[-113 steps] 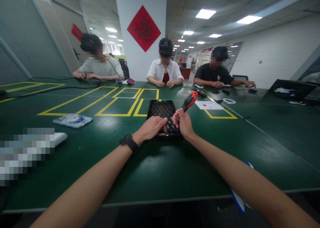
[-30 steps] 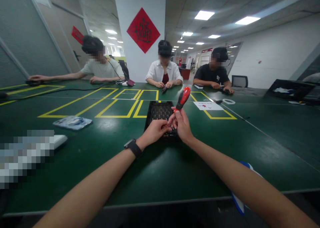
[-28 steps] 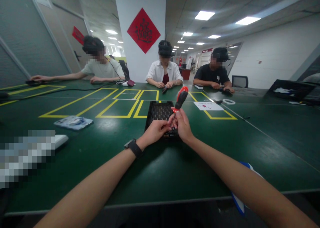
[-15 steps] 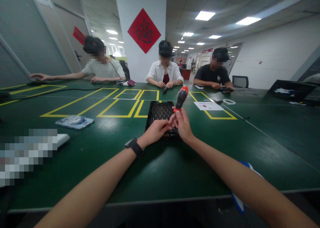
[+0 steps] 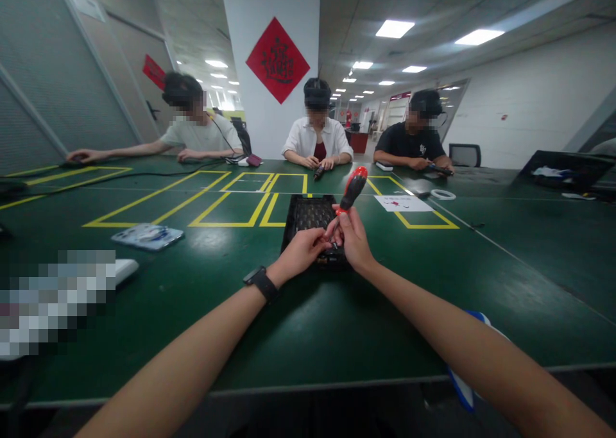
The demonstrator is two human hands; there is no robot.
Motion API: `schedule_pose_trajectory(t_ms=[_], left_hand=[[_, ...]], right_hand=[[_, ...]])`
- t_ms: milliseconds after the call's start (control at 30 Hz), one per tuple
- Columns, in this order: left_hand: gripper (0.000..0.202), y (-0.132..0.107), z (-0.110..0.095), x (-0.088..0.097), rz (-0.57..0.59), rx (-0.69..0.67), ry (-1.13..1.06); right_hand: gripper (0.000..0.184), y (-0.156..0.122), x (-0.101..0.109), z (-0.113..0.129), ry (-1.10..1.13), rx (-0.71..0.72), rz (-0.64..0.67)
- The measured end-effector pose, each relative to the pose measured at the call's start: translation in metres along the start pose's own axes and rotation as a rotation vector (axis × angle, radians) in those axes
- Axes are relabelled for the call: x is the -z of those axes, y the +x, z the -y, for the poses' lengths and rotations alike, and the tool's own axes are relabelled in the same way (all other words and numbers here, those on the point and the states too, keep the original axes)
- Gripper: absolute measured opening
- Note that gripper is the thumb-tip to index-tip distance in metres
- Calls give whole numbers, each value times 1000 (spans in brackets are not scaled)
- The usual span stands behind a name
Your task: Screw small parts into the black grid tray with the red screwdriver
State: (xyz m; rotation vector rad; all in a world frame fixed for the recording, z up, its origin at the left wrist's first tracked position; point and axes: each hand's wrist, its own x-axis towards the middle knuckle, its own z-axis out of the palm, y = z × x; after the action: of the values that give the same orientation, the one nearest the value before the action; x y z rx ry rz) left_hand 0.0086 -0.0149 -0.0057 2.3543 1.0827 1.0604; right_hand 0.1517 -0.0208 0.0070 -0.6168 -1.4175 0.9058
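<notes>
My right hand [image 5: 355, 238] is closed round the lower end of a red and black screwdriver [image 5: 353, 190]. The screwdriver leans with its handle up and to the right, its shaft running down between my hands. My left hand [image 5: 304, 251], below a black wristwatch [image 5: 261, 283], is closed in a pinch beside the lower shaft. What its fingertips grip, if anything, is too small to make out. Under both hands lies a black open tray-like case [image 5: 308, 201] with a patterned floor. My fingers hide its near right part and the screwdriver's tip.
The green table [image 5: 269, 342] carries yellow tape outlines, a blue-white phone-like slab [image 5: 147, 236], a sheet of paper [image 5: 403, 203] and a white tape ring [image 5: 443, 195]. Three people sit along the far side; the middle person [image 5: 317, 140] handles a dark tool.
The view shifts slightly, moving the table's things a little to the right. The screwdriver handle tilts slightly further right. Both hands keep their hold over the black case.
</notes>
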Motion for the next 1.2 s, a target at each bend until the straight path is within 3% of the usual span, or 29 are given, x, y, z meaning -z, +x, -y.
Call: schedule_pose_trajectory(t_ms=[267,400,600,800,1000,1200], left_hand=[[20,-1,-2,-1,14,23,-104],[17,0,1,-2,-8,27,-36],[19,0,0,1,98,-36,-140],[23,0,-1,-1,13,64,-145],[19,0,1,1,24,32,-54],[22,2,-1,-1,-19,52,-113]], right_hand=[[32,-1,0,0,-15,22,-13],[34,-1,-1,0,-7,12,-4],[34,1,2,-1,15,2,18],[32,1,2,-2,-10,25,10],[34,3,2,-5,10,6,20],[32,1,2,-4,-11,29,17]])
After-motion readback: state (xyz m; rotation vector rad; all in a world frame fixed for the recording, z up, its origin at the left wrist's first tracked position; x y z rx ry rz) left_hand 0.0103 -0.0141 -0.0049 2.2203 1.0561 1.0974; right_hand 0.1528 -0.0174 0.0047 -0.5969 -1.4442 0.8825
